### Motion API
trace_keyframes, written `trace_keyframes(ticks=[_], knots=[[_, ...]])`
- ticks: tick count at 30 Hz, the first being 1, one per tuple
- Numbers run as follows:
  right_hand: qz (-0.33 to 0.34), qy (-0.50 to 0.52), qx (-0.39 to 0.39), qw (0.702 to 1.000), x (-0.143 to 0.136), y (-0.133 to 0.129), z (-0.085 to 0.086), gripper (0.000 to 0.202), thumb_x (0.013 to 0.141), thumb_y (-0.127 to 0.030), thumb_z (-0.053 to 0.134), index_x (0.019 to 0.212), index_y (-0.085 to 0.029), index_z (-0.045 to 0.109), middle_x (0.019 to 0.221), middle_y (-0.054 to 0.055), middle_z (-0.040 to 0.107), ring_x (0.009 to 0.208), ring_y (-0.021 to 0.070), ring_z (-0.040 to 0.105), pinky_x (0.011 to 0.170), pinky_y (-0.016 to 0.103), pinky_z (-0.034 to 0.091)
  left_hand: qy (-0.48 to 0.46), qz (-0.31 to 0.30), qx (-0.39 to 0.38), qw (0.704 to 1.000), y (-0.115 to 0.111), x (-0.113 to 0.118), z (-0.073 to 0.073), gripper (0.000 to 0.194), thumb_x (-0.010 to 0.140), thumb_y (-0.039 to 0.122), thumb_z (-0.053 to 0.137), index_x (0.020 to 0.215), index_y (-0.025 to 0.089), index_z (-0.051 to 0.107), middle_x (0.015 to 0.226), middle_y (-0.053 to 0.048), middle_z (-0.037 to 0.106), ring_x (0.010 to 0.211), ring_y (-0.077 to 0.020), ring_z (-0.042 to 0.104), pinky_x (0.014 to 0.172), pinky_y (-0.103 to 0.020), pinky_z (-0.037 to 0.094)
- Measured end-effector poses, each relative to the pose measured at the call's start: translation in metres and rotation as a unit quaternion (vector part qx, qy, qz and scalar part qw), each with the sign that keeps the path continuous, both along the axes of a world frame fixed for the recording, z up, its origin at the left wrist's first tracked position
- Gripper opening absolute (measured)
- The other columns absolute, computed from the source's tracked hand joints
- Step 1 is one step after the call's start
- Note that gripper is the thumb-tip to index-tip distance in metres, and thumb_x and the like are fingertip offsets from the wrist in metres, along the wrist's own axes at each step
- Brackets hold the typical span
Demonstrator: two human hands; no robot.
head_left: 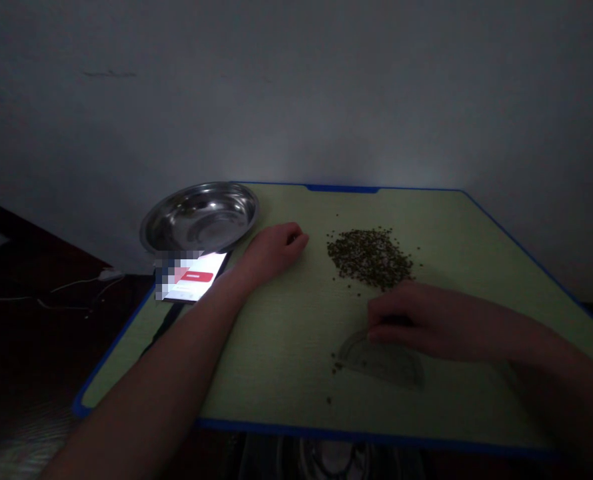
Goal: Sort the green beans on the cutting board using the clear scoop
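Note:
My left hand (pixel 276 250) rests on the green table in a loose fist, between a metal bowl and a spread of small dark grains or beans (pixel 369 257). Its fingers are curled in, and what they hold, if anything, is hidden. Just in front of the grains, my right hand (pixel 401 317) has its fingers bent and pressed together; I cannot make out anything in them. Below that hand, a faint half-round protractor shape (pixel 384 363) shows on the tabletop, partly covered by the hand. Several loose grains lie to its left.
The shiny metal bowl (pixel 201 217) stands at the table's back left corner. A lit phone (pixel 196 277) lies before it, close to my left forearm. Blue edging runs round the table (pixel 276 373), with a wall (pixel 296 100) behind. White cables (pixel 109 275) are at the far left.

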State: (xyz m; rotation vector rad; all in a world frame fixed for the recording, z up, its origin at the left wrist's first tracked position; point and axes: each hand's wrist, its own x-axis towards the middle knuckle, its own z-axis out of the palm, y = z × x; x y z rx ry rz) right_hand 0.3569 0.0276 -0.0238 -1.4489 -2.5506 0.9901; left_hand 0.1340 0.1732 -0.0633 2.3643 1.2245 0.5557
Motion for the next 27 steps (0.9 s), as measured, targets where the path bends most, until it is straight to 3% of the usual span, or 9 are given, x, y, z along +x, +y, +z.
trace_keyframes(ticks=[9,17,27], knots=[[-0.022,0.033,-0.006,0.999,-0.0019,0.0020,-0.0001,0.033,0.095,-0.041,0.050,0.071,-0.019,0.058,0.063,-0.003,0.055,0.057,0.0115,0.051,0.054,0.025,0.033,0.005,0.002,-0.004,1.000,-0.0008,0.0008,0.0020,0.027,0.088,0.037,0.045,0.075,0.018,0.060,0.071,-0.003,0.062,0.064,-0.0153,0.052,0.058,-0.029,0.034],[0.003,0.015,-0.001,1.000,-0.0021,-0.0004,0.0006,0.032,0.095,-0.040,0.049,0.074,-0.019,0.061,0.067,-0.001,0.058,0.065,0.0141,0.056,0.058,0.026,0.035,0.011,0.005,-0.011,1.000,-0.0019,0.0019,0.0051,0.028,0.088,0.037,0.045,0.076,0.017,0.061,0.071,-0.003,0.062,0.065,-0.0159,0.052,0.059,-0.029,0.035],[-0.016,0.008,-0.010,1.000,-0.0008,-0.0006,0.0031,0.032,0.094,-0.040,0.050,0.072,-0.020,0.061,0.064,-0.001,0.058,0.060,0.0135,0.054,0.056,0.027,0.034,0.006,0.003,0.000,1.000,-0.0013,0.0016,0.0031,0.027,0.088,0.036,0.046,0.075,0.017,0.061,0.070,-0.003,0.062,0.064,-0.0158,0.052,0.058,-0.029,0.035]])
